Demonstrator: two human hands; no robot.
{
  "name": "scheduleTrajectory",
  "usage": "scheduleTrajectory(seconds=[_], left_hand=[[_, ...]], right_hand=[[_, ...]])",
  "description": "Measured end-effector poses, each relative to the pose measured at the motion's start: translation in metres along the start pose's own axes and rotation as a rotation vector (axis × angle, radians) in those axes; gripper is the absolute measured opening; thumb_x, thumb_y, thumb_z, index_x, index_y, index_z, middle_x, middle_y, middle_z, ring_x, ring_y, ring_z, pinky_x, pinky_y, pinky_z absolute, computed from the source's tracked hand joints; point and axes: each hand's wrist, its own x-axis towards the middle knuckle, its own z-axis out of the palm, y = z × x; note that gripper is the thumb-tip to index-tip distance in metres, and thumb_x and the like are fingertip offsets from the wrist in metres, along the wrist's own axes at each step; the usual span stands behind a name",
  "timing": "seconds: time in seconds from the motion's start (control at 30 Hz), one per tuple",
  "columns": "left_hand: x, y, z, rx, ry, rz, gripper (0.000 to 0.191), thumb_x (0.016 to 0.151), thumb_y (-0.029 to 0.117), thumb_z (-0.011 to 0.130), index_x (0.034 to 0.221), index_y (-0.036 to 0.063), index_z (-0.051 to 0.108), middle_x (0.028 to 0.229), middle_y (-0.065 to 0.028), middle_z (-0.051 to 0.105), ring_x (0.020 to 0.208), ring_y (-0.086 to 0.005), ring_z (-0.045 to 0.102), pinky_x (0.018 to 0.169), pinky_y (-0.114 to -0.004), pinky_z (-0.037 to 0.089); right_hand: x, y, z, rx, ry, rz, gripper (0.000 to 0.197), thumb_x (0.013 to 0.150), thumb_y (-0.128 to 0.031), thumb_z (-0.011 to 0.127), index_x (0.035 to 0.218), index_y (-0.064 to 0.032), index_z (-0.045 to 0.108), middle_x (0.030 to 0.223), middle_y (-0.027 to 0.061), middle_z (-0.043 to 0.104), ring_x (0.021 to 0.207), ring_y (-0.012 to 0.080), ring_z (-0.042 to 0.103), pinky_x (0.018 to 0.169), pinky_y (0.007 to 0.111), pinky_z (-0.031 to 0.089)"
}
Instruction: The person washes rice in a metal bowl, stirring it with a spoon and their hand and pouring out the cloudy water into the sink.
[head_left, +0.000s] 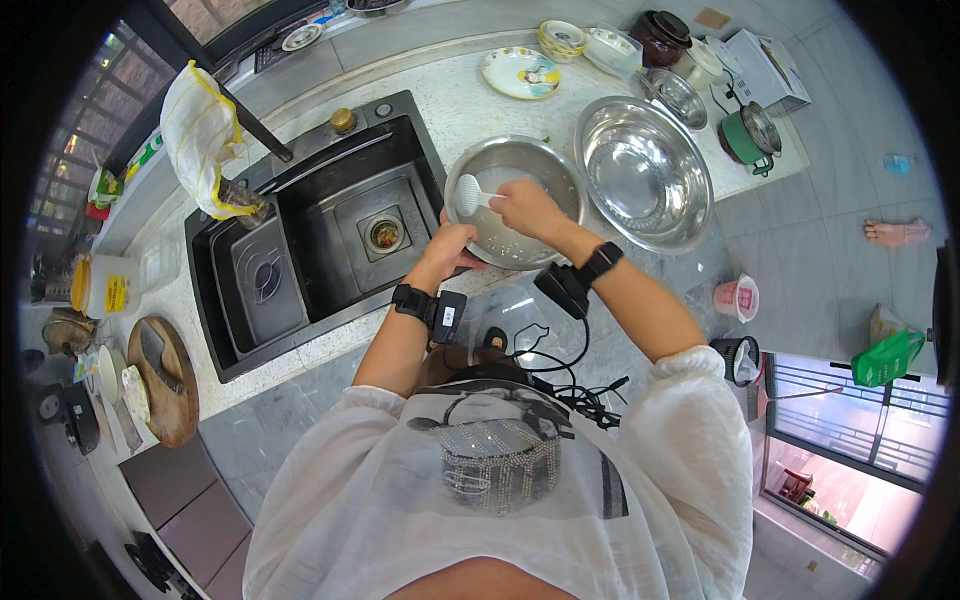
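A round steel basin (525, 161) stands on the speckled counter at the right edge of the black sink. Cloudy liquid with small white bits covers its bottom. My left hand (451, 247) grips the basin's near left rim. Over the basin, my right hand (529, 210) holds a white plastic rice paddle (469, 195) by its handle; the paddle's dimpled head lies near the left inner wall. A larger, shiny steel basin (645, 172) sits just to the right, tilted, with nothing seen inside it.
The black double sink (360, 217) is on the left, with a cloth-covered faucet (199, 135). Behind the basins are a patterned plate (521, 73), stacked bowls (561, 39) and a green pot (744, 139). A cleaver (161, 356) rests on a round wooden board (184, 412). Cables (577, 397) hang below my right wrist.
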Motion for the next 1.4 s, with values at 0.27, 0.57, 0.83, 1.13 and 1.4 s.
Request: scheduleTrajectory(seconds=[0.27, 0.57, 0.83, 1.13, 1.4], left_hand=[[0.005, -0.001, -0.009, 0.005, -0.020, -0.048, 0.040, 0.075, 0.003, 0.052, 0.111, -0.0100, 0.042, 0.095, -0.0201, 0.058, 0.081, -0.0337, 0.064, 0.067, -0.049, 0.059], [-0.001, 0.008, -0.004, 0.006, 0.035, -0.006, 0.052, 0.075, 0.002, 0.052, 0.123, -0.0013, 0.033, 0.107, -0.0219, 0.054, 0.083, -0.0378, 0.064, 0.064, -0.051, 0.058], [0.014, 0.001, -0.019, -0.009, -0.094, -0.127, 0.084, 0.072, 0.002, 0.053, 0.139, 0.0174, 0.005, 0.130, -0.0232, 0.034, 0.097, -0.0439, 0.056, 0.062, -0.053, 0.058], [0.009, -0.005, -0.028, 0.002, 0.013, -0.032, 0.066, 0.073, 0.000, 0.050, 0.130, 0.0014, 0.016, 0.115, -0.0245, 0.046, 0.085, -0.0410, 0.062, 0.064, -0.053, 0.058], [0.006, -0.009, -0.039, -0.062, 0.031, 0.000, 0.077, 0.072, -0.001, 0.048, 0.135, 0.0129, 0.006, 0.122, -0.0259, 0.039, 0.086, -0.0447, 0.060, 0.062, -0.054, 0.058]], right_hand=[[0.022, -0.004, 0.000, -0.326, 0.071, 0.174, 0.026, 0.076, -0.014, 0.052, 0.081, 0.0057, 0.067, 0.081, 0.0289, 0.063, 0.080, 0.0431, 0.063, 0.072, 0.048, 0.050], [0.005, -0.016, -0.039, -0.770, 0.099, -0.032, 0.022, 0.081, -0.011, 0.049, 0.084, -0.0044, 0.070, 0.087, 0.0209, 0.067, 0.080, 0.0350, 0.067, 0.069, 0.043, 0.053], [-0.003, -0.004, -0.021, -0.736, -0.177, -0.224, 0.020, 0.085, -0.015, 0.049, 0.093, -0.0088, 0.067, 0.085, 0.0160, 0.067, 0.081, 0.0357, 0.065, 0.069, 0.045, 0.051], [-0.048, -0.002, -0.062, -0.862, 0.178, -0.137, 0.016, 0.083, -0.015, 0.052, 0.089, -0.0074, 0.065, 0.080, 0.0146, 0.067, 0.073, 0.0336, 0.065, 0.062, 0.046, 0.051], [-0.058, -0.005, -0.028, -0.903, -0.095, -0.049, 0.016, 0.082, -0.014, 0.048, 0.079, -0.0074, 0.063, 0.074, 0.0156, 0.066, 0.069, 0.0339, 0.065, 0.057, 0.045, 0.050]])
